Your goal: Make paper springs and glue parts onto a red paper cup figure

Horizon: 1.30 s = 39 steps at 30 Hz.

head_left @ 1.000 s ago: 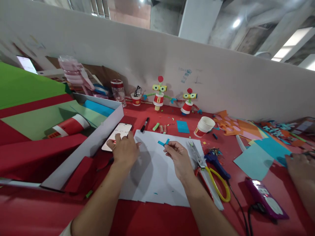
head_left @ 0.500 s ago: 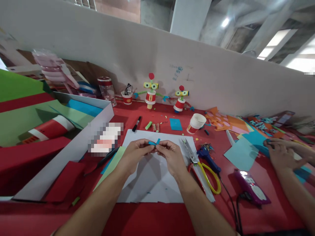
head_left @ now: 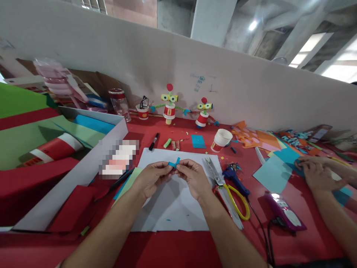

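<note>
Between my two hands is a small piece of blue paper, bent into an angled shape with two ends standing up. My left hand pinches its left side between thumb and fingers. On the right side, my right hand pinches it the same way. Both hands are above a white paper sheet on the red table. Scissors with yellow handles lie at the sheet's right edge, beside a blue glue gun. Folded paper springs and a blue paper square lie beyond the sheet.
Two paper-cup robot figures stand by the wall. Stacked paper cups, a black marker and a purple device lie around the sheet. A white box is at left. Another person's hands work on paper at right.
The blue paper piece now shows more above my fingertips, its right end raised a little. My hands shift only slightly, and the whole view has moved a little.
</note>
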{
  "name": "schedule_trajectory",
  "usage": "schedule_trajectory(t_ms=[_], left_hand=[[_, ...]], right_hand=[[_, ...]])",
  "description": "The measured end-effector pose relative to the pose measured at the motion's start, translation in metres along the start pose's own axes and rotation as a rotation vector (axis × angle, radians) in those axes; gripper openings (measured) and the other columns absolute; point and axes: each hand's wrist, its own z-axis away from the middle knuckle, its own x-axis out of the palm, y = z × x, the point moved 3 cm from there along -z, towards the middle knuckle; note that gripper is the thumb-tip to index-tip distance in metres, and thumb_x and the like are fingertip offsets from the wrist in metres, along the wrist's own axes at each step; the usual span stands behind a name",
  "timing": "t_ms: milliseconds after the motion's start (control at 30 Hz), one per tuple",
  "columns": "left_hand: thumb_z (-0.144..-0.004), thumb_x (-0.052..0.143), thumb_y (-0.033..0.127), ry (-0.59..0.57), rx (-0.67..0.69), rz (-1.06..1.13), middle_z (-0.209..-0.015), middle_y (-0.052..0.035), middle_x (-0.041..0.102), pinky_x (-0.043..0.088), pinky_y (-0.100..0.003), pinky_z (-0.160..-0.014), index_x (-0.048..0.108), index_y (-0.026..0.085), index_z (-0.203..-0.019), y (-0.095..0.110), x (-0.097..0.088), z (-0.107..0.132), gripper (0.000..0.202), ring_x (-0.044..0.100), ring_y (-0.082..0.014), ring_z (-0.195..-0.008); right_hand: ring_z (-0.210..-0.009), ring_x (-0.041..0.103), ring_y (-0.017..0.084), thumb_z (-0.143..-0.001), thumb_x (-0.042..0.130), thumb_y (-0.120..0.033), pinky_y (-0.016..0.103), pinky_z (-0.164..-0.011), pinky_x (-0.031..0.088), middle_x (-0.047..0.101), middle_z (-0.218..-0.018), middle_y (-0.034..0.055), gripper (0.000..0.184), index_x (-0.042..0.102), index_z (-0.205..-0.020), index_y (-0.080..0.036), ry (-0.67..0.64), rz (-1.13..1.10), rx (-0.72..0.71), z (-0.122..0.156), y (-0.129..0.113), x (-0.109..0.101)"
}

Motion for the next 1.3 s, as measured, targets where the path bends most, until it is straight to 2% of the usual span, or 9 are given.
schedule_trajectory(t_ms=[100,200,333,600,733,800,967,1100,1300], left_hand=[[-0.057,0.079,0.011,0.030,-0.047,0.021,-0.063,-0.0018,0.067,0.049,-0.017,-0.063,0.066,0.014,-0.058,0.000,0.000,0.000,0.014,0.063,-0.0098,-0.065],[-0.056,0.081,0.013,0.013,-0.054,-0.039,-0.061,-0.0013,0.067,0.048,-0.016,-0.062,0.065,0.015,-0.057,0.002,-0.002,0.001,0.015,0.062,-0.0093,-0.063],[-0.055,0.082,0.023,-0.051,-0.019,-0.175,-0.063,-0.0023,0.069,0.048,-0.019,-0.062,0.069,0.015,-0.063,0.006,-0.002,0.003,0.017,0.062,-0.0101,-0.062],[-0.057,0.080,0.027,-0.045,0.073,-0.232,-0.071,-0.0050,0.071,0.049,-0.026,-0.072,0.070,0.015,-0.069,0.010,0.004,0.007,0.020,0.065,-0.0150,-0.072],[-0.059,0.079,0.026,-0.019,0.146,-0.179,-0.066,-0.0020,0.068,0.047,-0.024,-0.067,0.068,0.016,-0.068,0.008,0.004,0.004,0.018,0.061,-0.0117,-0.064],[-0.058,0.079,0.024,-0.012,0.159,-0.141,-0.062,-0.0004,0.066,0.045,-0.023,-0.064,0.067,0.016,-0.065,0.007,0.005,0.003,0.016,0.058,-0.0101,-0.060],[-0.059,0.079,0.024,-0.041,0.092,-0.047,-0.064,-0.0002,0.065,0.045,-0.022,-0.065,0.067,0.015,-0.066,0.006,0.009,0.005,0.017,0.057,-0.0087,-0.059],[-0.059,0.081,0.024,-0.057,0.092,0.057,-0.066,0.0009,0.066,0.046,-0.019,-0.068,0.067,0.015,-0.069,0.005,0.011,0.005,0.019,0.058,-0.0070,-0.061],[-0.060,0.079,0.022,-0.063,0.112,0.094,-0.065,0.0029,0.064,0.046,-0.020,-0.069,0.063,0.016,-0.071,0.002,0.012,0.006,0.020,0.058,-0.0066,-0.059]], right_hand=[[-0.057,0.059,0.010,-0.057,0.076,-0.028,0.023,-0.060,0.044,0.064,-0.057,-0.0018,0.019,0.065,-0.067,-0.017,-0.020,0.031,0.009,0.000,-0.001,0.000],[-0.056,0.058,0.010,-0.058,0.075,-0.026,0.024,-0.060,0.045,0.064,-0.057,-0.0020,0.015,0.066,-0.066,-0.017,-0.018,0.095,-0.002,0.000,-0.001,-0.001],[-0.054,0.056,0.010,-0.059,0.072,-0.022,0.024,-0.058,0.046,0.063,-0.055,-0.0028,0.009,0.068,-0.065,-0.017,0.010,0.200,-0.055,0.000,-0.002,-0.003],[-0.056,0.059,0.012,-0.062,0.067,-0.020,0.027,-0.062,0.048,0.066,-0.057,-0.0014,0.010,0.072,-0.071,-0.018,0.026,0.270,-0.117,0.000,-0.005,-0.003],[-0.065,0.060,0.014,-0.060,0.070,-0.018,0.028,-0.067,0.048,0.069,-0.068,-0.0006,0.020,0.073,-0.079,-0.020,-0.024,0.230,-0.119,0.002,-0.008,-0.002],[-0.065,0.058,0.013,-0.060,0.072,-0.020,0.027,-0.067,0.047,0.069,-0.070,-0.0007,0.021,0.073,-0.080,-0.020,-0.008,0.228,-0.137,0.002,-0.008,-0.002],[-0.060,0.055,0.011,-0.063,0.073,-0.026,0.026,-0.063,0.045,0.065,-0.062,-0.0010,0.014,0.072,-0.074,-0.018,0.061,0.138,-0.109,0.000,-0.004,-0.004],[-0.067,0.058,0.012,-0.063,0.074,-0.026,0.026,-0.068,0.045,0.067,-0.069,-0.0009,0.016,0.071,-0.078,-0.020,0.040,0.050,-0.122,0.001,-0.001,0.000],[-0.069,0.058,0.014,-0.069,0.068,-0.026,0.028,-0.070,0.044,0.067,-0.071,-0.0002,0.008,0.071,-0.074,-0.020,0.073,0.231,-0.244,0.004,-0.003,0.001]])
